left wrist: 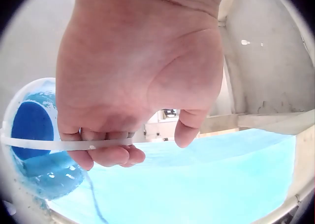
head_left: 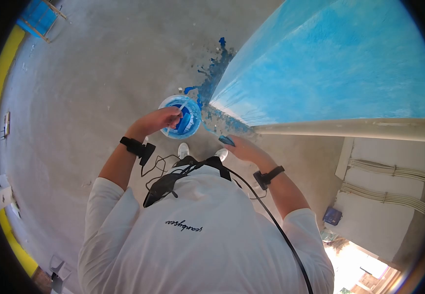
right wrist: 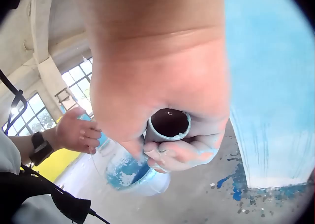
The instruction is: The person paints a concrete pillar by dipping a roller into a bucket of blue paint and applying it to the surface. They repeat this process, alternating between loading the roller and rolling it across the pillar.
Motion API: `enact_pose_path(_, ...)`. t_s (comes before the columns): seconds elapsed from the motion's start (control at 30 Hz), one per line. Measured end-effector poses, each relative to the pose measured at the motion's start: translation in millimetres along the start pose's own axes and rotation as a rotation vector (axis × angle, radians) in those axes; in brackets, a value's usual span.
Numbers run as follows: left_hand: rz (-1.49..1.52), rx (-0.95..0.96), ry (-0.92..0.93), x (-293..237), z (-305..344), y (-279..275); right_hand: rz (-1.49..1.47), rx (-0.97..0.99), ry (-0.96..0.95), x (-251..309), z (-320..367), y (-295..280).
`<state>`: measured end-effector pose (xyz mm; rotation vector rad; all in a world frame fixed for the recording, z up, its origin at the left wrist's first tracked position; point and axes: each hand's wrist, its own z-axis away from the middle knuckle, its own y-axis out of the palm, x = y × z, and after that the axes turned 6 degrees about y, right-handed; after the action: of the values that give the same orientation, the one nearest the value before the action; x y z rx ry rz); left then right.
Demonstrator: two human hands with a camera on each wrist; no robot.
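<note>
My left hand (head_left: 156, 121) holds the white plastic bail handle (left wrist: 44, 145) of a paint bucket (head_left: 197, 110), fingers curled under it and thumb apart. Deep blue paint lies inside the bucket, and its walls are smeared pale blue. Across the bucket's mouth lies a light blue paint roller (left wrist: 47, 164). From it a thin rod runs toward my right hand (head_left: 247, 148), which grips the roller's handle (head_left: 226, 140). The handle's hollow, paint-crusted end (right wrist: 169, 136) faces the right wrist camera. Light blue paint marks the right fingers.
A freshly blue panel or wall (head_left: 344, 63) rises to the right of the bucket, edged by a pale beam (head_left: 344, 130). Blue splatters (head_left: 216, 73) mark the concrete floor (head_left: 100, 63) along its base. Cables (head_left: 286, 230) hang across my body; my shoes (head_left: 183, 150) stand just behind the bucket.
</note>
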<state>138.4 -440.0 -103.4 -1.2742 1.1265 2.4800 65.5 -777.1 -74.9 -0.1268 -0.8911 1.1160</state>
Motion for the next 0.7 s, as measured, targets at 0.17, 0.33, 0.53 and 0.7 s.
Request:
enact_pose_path(0.17, -0.035, 0.1, 0.007, -15, -9, 24, 0.087, -0.058, 0.081, 23, -34, 13)
enact_pose_path(0.33, -0.229, 0.136, 0.028, -11, -25, 39, 0.407, -0.194, 0.075, 37, -41, 28)
enact_pose_path(0.53, -0.676, 0.347, -0.04, -3, -55, 50, 0.263, -0.432, 0.003, 0, -58, 49)
enact_pose_path(0.7, -0.575, 0.105, -0.066, -3, -55, 59, -0.531, -0.049, 0.341, 3, -36, 33)
